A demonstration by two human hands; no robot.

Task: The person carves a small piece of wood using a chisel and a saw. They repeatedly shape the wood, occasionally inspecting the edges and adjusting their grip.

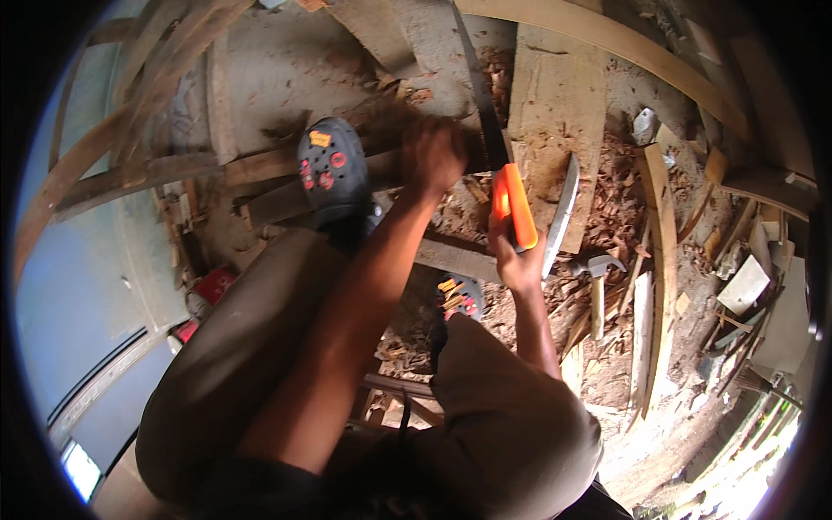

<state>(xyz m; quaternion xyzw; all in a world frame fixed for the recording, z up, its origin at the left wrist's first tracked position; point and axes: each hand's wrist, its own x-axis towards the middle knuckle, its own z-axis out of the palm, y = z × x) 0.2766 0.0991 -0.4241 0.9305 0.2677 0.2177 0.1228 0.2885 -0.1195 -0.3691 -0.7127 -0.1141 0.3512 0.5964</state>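
My right hand (pixel 518 260) is wrapped round the orange handle of a handsaw (pixel 516 208). Its long dark blade points away from me, up past the wood. To its left, my left hand (pixel 435 154) is curled into a fist over a dark length of wood (pixel 387 166). Motion blurs its fingers, and I cannot make out what they grip. My left foot, in a grey clog (pixel 334 169), rests on the wood beside that hand. Just right of the saw handle lies a long pale blade-like strip (pixel 563 212).
A wide plank (pixel 555 113) lies beyond the saw. The claw hammer (pixel 598 290) rests on the littered ground at right, near long wood strips (pixel 660 277). A curved wooden strip (pixel 624 48) crosses the far side. Blue panelling (pixel 95 286) stands at left, by a red object (pixel 212 286).
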